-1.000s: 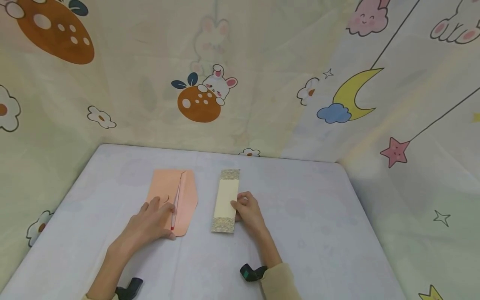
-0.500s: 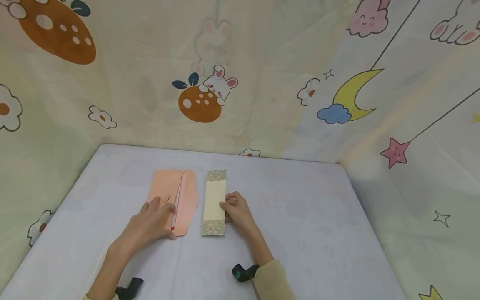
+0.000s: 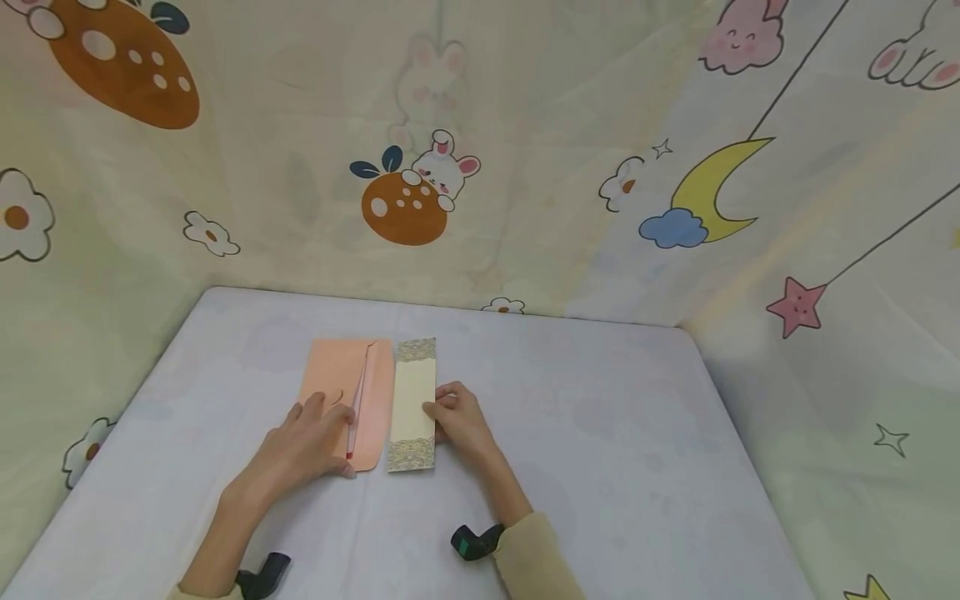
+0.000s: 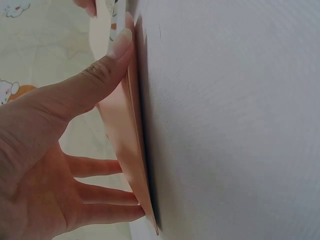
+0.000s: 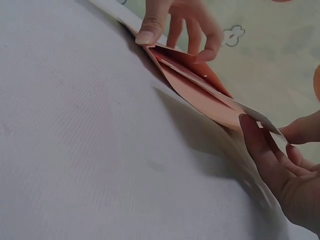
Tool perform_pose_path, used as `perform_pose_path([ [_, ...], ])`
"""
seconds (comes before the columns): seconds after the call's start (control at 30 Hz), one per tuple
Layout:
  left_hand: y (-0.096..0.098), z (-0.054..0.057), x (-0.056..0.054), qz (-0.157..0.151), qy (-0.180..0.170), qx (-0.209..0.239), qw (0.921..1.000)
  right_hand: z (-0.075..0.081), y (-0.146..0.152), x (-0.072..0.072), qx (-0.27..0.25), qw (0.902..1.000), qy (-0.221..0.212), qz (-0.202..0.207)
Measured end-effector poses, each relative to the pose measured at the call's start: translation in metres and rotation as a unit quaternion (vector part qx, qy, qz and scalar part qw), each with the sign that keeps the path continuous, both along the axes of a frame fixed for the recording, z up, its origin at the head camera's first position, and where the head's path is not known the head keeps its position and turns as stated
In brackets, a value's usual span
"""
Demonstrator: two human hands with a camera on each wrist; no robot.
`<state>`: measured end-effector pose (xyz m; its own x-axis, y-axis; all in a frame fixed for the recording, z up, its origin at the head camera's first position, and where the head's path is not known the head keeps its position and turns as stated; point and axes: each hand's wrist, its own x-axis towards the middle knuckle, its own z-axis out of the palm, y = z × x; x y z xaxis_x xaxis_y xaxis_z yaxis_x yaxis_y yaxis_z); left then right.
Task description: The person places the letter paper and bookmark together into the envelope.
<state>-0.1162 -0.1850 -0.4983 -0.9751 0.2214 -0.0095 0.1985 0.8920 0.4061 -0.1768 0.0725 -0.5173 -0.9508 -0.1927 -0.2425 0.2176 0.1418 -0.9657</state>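
A peach-orange paper envelope lies left of centre on the table, its flap to the right and its mouth gaping. My left hand presses on it with spread fingers, the thumb at its near edge. Between thumb and fingers, my right hand pinches the right edge of a cream card with patterned gold-grey bands at both ends. The card stands alongside the envelope's flap. In the right wrist view the card slants up over the flap, its left edge at the envelope's open mouth.
A pale cloth covers the table. Behind and beside it hangs a curtain printed with rabbits, flowers and a moon. Black wrist devices sit at the left wrist and right wrist.
My right hand has carried the card leftward from a gap beside the envelope to right against its flap. The left hand has stayed on the envelope.
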Motion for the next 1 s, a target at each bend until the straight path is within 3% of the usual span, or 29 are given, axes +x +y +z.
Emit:
perform_pose_path([
  [0.37,0.000,0.000,-0.001,-0.003,-0.001,0.001,1.0000,-0.002,-0.015,-0.003,-0.017,0.9998,0.004,0.007],
  [1.0,-0.002,0.000,-0.002,-0.007,0.000,-0.001,1.0000,-0.002,-0.037,-0.006,0.061,0.9976,0.027,0.017],
])
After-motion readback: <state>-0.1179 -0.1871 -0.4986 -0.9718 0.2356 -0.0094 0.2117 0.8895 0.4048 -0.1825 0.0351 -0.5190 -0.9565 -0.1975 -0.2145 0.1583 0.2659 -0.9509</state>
